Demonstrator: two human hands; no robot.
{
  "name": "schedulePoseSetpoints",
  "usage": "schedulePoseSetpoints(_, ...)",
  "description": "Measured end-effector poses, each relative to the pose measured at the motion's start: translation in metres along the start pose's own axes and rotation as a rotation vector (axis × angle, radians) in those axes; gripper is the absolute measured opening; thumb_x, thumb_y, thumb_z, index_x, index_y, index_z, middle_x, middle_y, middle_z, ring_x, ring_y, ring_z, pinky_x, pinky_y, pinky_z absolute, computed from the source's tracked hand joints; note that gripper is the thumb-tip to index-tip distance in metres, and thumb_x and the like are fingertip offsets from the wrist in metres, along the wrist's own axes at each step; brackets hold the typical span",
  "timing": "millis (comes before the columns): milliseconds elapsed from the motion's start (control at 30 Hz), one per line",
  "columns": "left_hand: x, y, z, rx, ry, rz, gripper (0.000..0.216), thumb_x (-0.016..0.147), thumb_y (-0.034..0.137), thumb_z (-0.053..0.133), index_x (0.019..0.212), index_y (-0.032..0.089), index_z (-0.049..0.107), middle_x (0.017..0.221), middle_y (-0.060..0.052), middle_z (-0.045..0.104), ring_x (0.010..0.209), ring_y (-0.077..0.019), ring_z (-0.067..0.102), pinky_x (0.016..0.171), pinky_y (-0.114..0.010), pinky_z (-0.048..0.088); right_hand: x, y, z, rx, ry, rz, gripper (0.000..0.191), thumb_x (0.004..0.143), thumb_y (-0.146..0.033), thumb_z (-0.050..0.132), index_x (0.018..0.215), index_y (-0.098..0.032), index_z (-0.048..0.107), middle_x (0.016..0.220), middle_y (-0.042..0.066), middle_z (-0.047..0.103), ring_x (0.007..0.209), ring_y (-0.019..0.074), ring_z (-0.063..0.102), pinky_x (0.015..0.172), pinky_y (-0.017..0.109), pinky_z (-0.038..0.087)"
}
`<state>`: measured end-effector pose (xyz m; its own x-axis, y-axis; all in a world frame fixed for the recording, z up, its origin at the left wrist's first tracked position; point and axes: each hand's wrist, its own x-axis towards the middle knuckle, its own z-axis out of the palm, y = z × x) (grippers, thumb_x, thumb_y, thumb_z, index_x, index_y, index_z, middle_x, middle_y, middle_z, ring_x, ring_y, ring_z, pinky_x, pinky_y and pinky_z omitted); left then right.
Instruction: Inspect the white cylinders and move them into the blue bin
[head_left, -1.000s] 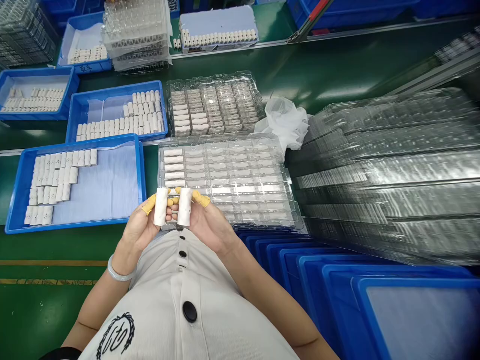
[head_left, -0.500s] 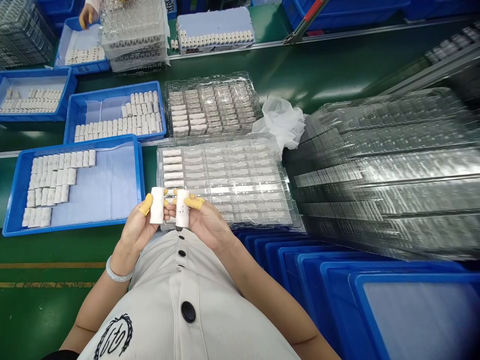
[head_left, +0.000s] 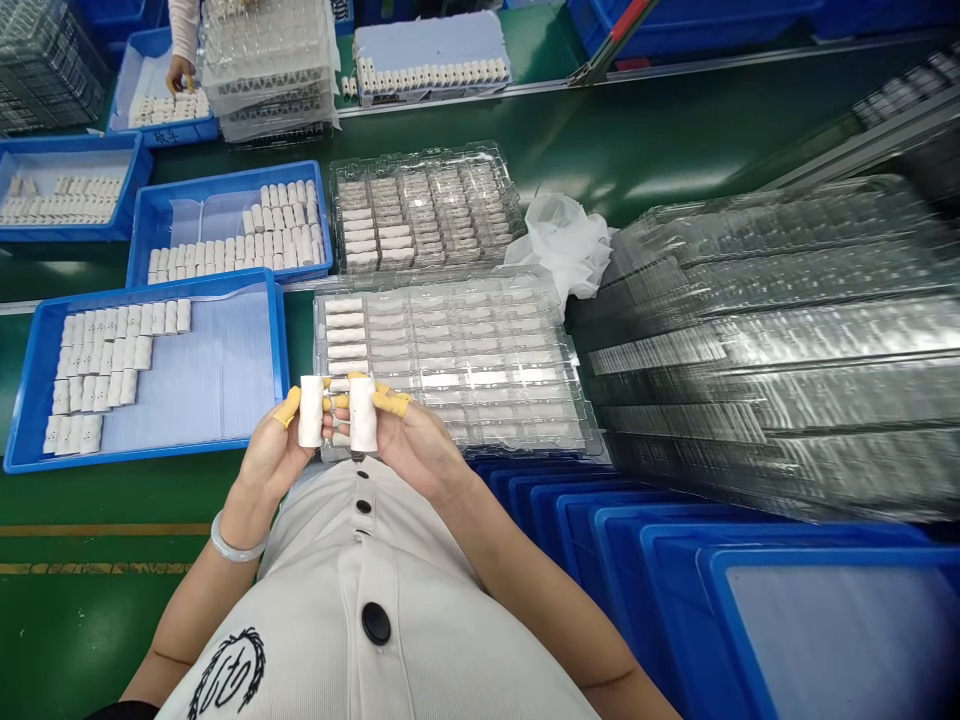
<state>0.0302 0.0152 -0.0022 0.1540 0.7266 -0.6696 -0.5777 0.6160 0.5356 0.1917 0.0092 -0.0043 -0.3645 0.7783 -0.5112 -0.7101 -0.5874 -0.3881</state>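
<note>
My left hand (head_left: 274, 455) holds a white cylindrical part (head_left: 310, 411) upright between yellow-capped fingertips. My right hand (head_left: 409, 450) grips a second white part (head_left: 363, 414) the same way, side by side with the first and close to my chest. Both sit just in front of the near edge of a clear blister tray (head_left: 480, 365), whose left column holds several white parts. To the left lies a blue bin (head_left: 225, 375) with rows of the same white parts (head_left: 105, 360).
More blue bins (head_left: 232, 225) with white parts and a filled clear tray (head_left: 427, 210) lie farther back. Stacks of empty clear trays (head_left: 765, 340) rise at the right, nested blue bins (head_left: 675, 560) at lower right. Another person's hand (head_left: 180, 72) reaches into a far bin. A crumpled plastic bag (head_left: 562, 240) lies mid-table.
Both hands with their white parts have shifted slightly left and up. Another person's hand has come into view at the far left bin.
</note>
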Motion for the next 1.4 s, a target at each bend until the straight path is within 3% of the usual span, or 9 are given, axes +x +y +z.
schedulePoseSetpoints(200,-0.001,-0.002,0.004,0.0,-0.029,-0.011,0.032,0.096,0.026,0.041,0.101,0.007,0.066,0.078,-0.009,0.067,0.064,-0.0136,0.062,0.062,-0.025,0.054,0.0,0.002,-0.001,-0.085,0.011,-0.016,0.03,0.07,-0.019,0.077,0.096,-0.015,0.061,0.074,0.002,0.07,0.07,0.0159,0.068,0.075,0.033,0.057)
schedulePoseSetpoints(567,0.005,-0.015,0.003,0.156,0.002,0.077,0.028,0.09,0.031,0.054,0.106,0.012,0.065,0.084,-0.007,0.068,0.07,-0.0127,0.063,0.068,-0.025,0.052,0.009,0.012,0.0,-0.173,0.077,-0.088,0.04,0.058,-0.024,0.084,0.087,-0.018,0.056,0.075,-0.002,0.065,0.064,0.0116,0.059,0.065,0.029,0.051)
schedulePoseSetpoints(733,0.02,-0.038,-0.006,0.36,0.068,0.224,0.035,0.084,0.035,0.059,0.116,0.02,0.063,0.118,-0.007,0.065,0.109,-0.0205,0.06,0.094,-0.033,0.046,0.022,0.027,-0.012,-0.398,0.153,-0.15,0.043,0.061,-0.03,0.08,0.095,-0.02,0.056,0.085,0.0,0.065,0.072,0.0129,0.059,0.062,0.025,0.047)
schedulePoseSetpoints(867,0.036,-0.046,-0.021,0.631,0.117,0.333,0.038,0.089,0.035,0.049,0.122,0.02,0.06,0.129,-0.01,0.057,0.122,-0.022,0.051,0.105,-0.037,0.037,0.047,0.021,-0.034,-0.921,0.125,-0.181,0.029,0.077,-0.037,0.062,0.098,-0.018,0.056,0.082,0.003,0.066,0.072,0.0175,0.063,0.064,0.03,0.051)
schedulePoseSetpoints(967,0.038,-0.041,-0.033,0.731,0.179,0.323,0.039,0.088,0.034,0.05,0.123,0.019,0.06,0.127,-0.011,0.057,0.116,-0.022,0.053,0.104,-0.038,0.037,0.077,-0.012,-0.053,-1.217,0.168,-0.204,0.023,0.081,-0.029,0.055,0.1,-0.016,0.056,0.081,0.005,0.067,0.075,0.0203,0.064,0.066,0.034,0.053)
schedulePoseSetpoints(1067,0.031,-0.032,-0.042,0.678,0.223,0.273,0.04,0.085,0.036,0.053,0.119,0.019,0.062,0.12,-0.011,0.062,0.104,-0.0207,0.059,0.099,-0.038,0.041,0.116,-0.057,-0.068,-1.468,0.277,-0.315,0.032,0.079,-0.016,0.051,0.111,-0.013,0.052,0.102,0.012,0.065,0.094,0.0241,0.062,0.08,0.04,0.051)
schedulePoseSetpoints(1167,0.021,-0.027,-0.052,0.598,0.282,0.242,0.042,0.081,0.041,0.057,0.115,0.017,0.064,0.112,-0.011,0.066,0.095,-0.0194,0.062,0.095,-0.038,0.044,0.155,-0.092,-0.075,-1.765,0.338,-0.436,0.032,0.081,-0.008,0.049,0.113,-0.01,0.054,0.116,0.018,0.06,0.117,0.0295,0.049,0.099,0.049,0.039)
schedulePoseSetpoints(1267,0.015,-0.028,-0.064,0.551,0.337,0.239,0.049,0.075,0.047,0.061,0.112,0.015,0.065,0.107,-0.011,0.068,0.09,-0.0191,0.062,0.092,-0.038,0.046,0.184,-0.104,-0.079,-2.033,0.307,-0.482,0.025,0.087,-0.017,0.055,0.111,-0.011,0.058,0.119,0.014,0.059,0.12,0.0283,0.048,0.103,0.051,0.035)
schedulePoseSetpoints(1400,0.012,-0.03,-0.083,0.516,0.374,0.241,0.055,0.067,0.052,0.068,0.107,0.015,0.067,0.102,-0.01,0.069,0.087,-0.0204,0.064,0.089,-0.039,0.048,0.201,-0.099,-0.087,-2.302,0.282,-0.484,0.031,0.09,-0.032,0.058,0.115,-0.014,0.058,0.12,0.009,0.059,0.112,0.0236,0.056,0.096,0.048,0.045)
